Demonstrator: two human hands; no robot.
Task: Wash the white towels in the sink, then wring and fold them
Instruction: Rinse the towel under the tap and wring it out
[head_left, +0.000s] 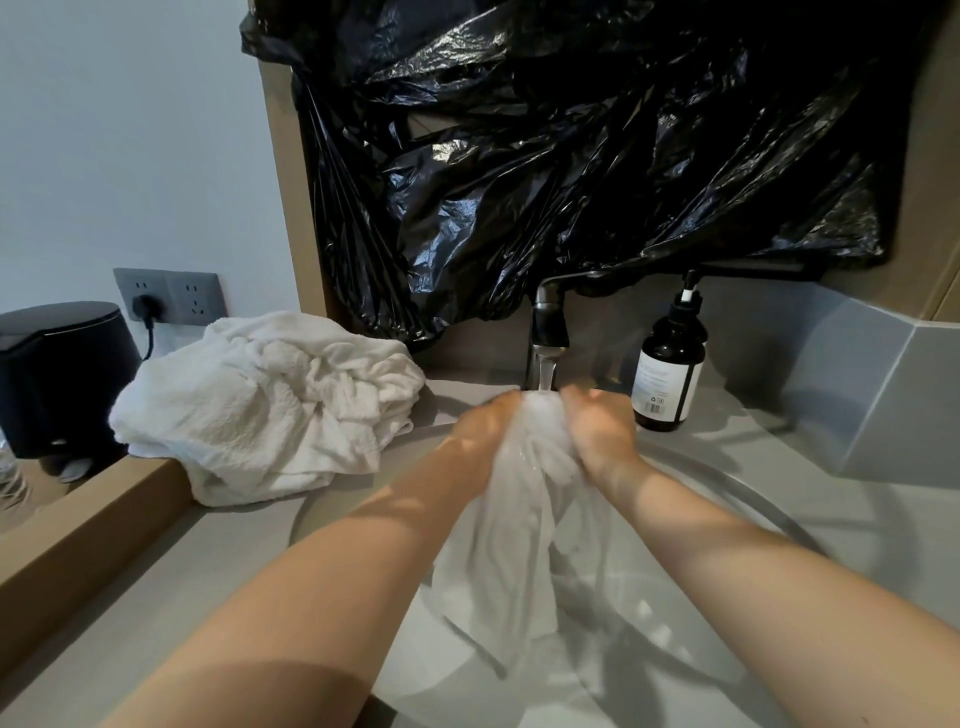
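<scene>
A wet white towel hangs bunched between both my hands over the sink, its upper end under the running water of the tap. My left hand grips the towel's left side and my right hand grips its right side, fingers curled into the cloth. The towel's lower part droops into the basin. A pile of crumpled white towels lies on the counter to the left of the sink.
A dark pump bottle stands right of the tap. Black plastic sheeting covers the wall behind. A black appliance sits at far left, plugged into a wall socket. A wooden ledge borders the counter's left edge.
</scene>
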